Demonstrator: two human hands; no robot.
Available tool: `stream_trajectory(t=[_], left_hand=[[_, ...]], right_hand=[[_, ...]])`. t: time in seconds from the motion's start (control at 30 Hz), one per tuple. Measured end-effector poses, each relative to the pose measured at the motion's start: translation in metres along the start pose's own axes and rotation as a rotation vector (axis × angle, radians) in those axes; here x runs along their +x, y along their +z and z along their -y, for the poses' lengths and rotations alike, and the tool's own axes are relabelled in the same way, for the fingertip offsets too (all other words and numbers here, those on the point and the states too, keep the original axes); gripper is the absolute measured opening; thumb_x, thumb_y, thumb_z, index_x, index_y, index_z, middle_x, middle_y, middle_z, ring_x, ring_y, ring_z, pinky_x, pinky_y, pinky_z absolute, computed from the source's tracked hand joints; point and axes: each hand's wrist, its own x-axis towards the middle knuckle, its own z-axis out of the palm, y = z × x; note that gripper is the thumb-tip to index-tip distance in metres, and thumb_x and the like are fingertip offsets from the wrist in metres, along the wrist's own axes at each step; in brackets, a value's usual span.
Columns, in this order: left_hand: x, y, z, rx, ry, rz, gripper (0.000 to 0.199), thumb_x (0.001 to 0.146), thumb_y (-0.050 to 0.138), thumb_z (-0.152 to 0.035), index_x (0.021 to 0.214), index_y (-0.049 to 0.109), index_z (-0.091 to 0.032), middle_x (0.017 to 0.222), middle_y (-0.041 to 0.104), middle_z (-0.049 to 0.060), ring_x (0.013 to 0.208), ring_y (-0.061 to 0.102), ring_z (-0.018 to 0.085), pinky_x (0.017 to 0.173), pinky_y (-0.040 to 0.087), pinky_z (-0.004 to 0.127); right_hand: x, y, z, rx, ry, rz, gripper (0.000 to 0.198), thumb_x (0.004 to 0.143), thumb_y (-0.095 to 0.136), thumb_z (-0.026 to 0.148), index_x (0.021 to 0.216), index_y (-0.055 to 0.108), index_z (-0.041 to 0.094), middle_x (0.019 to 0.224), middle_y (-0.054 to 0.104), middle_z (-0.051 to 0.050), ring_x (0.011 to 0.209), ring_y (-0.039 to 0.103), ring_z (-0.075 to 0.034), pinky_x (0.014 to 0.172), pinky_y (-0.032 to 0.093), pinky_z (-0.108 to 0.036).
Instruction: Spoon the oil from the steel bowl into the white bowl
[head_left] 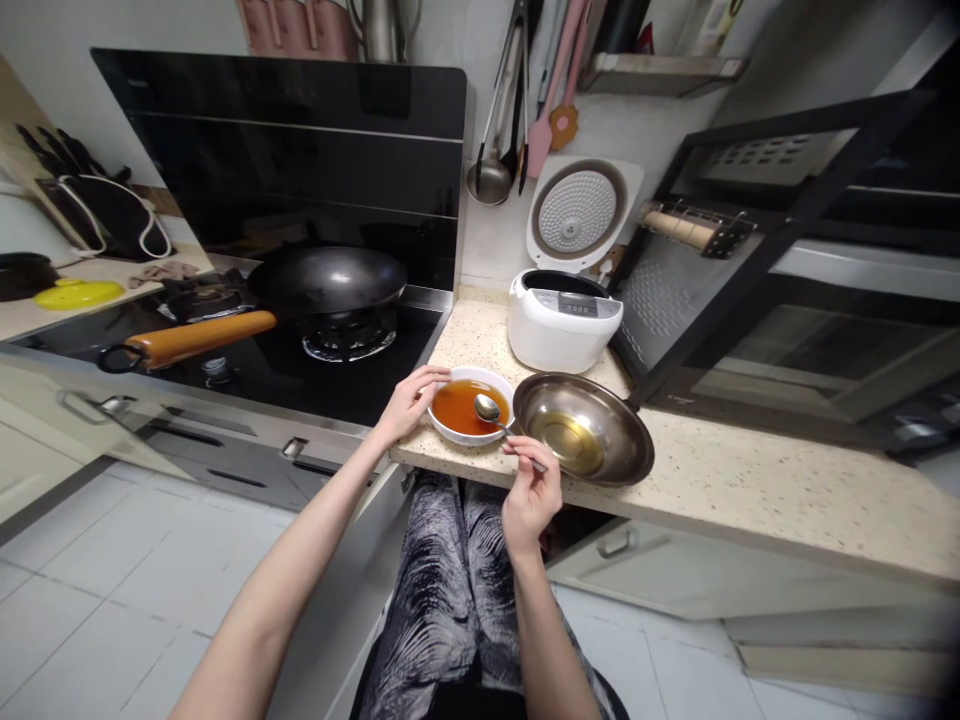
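Observation:
A white bowl (471, 439) of reddish-brown liquid stands near the counter's front edge. My left hand (409, 405) holds the bowl's left rim between fingers and thumb. In my right hand (532, 490) is a metal spoon (487, 407), pinched by its handle. The spoon's head is over the liquid; I cannot tell whether it touches the surface. Right beside the bowl sits a wide metal basin (626, 440) with some yellowish liquid at its bottom.
A black wok (330, 280) with a wooden handle rests on the stove (262, 385) at left. Behind the bowl, a white rice cooker (559, 335) has its lid up. Utensils (491, 180) hang on the wall. A drawer stands pulled out below the counter (750, 470).

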Motion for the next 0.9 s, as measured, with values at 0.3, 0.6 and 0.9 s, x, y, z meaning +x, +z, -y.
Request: stream_trajectory(t=[0.3, 0.6, 0.9], left_hand=[[0.0, -0.001, 0.002, 0.008, 0.008, 0.002, 0.037, 0.106, 0.043, -0.035, 0.113, 0.076, -0.02, 0.129, 0.069, 0.013, 0.122, 0.066, 0.025, 0.108, 0.051, 0.043], [0.001, -0.001, 0.001, 0.015, 0.015, 0.006, 0.036, 0.106, 0.044, -0.034, 0.113, 0.077, -0.02, 0.128, 0.07, 0.012, 0.122, 0.066, 0.025, 0.11, 0.05, 0.043], [0.0, -0.001, 0.005, 0.019, 0.021, 0.007, 0.036, 0.106, 0.044, -0.034, 0.115, 0.076, -0.02, 0.129, 0.07, 0.012, 0.123, 0.065, 0.025, 0.109, 0.05, 0.042]], right_hand=[[0.012, -0.014, 0.014, 0.004, -0.064, -0.118, 0.01, 0.103, 0.052, 0.023, 0.097, 0.06, 0.021, 0.096, 0.07, -0.006, 0.085, 0.071, -0.018, 0.074, 0.063, -0.037], [0.021, -0.036, 0.003, -0.121, -0.139, -0.179, 0.008, 0.102, 0.053, 0.022, 0.1, 0.061, 0.021, 0.096, 0.071, -0.006, 0.09, 0.072, -0.02, 0.078, 0.063, -0.04], [0.026, -0.04, 0.004, -0.274, -0.271, -0.119, 0.008, 0.099, 0.059, 0.015, 0.101, 0.065, 0.02, 0.094, 0.073, -0.005, 0.09, 0.072, -0.019, 0.082, 0.061, -0.037]])
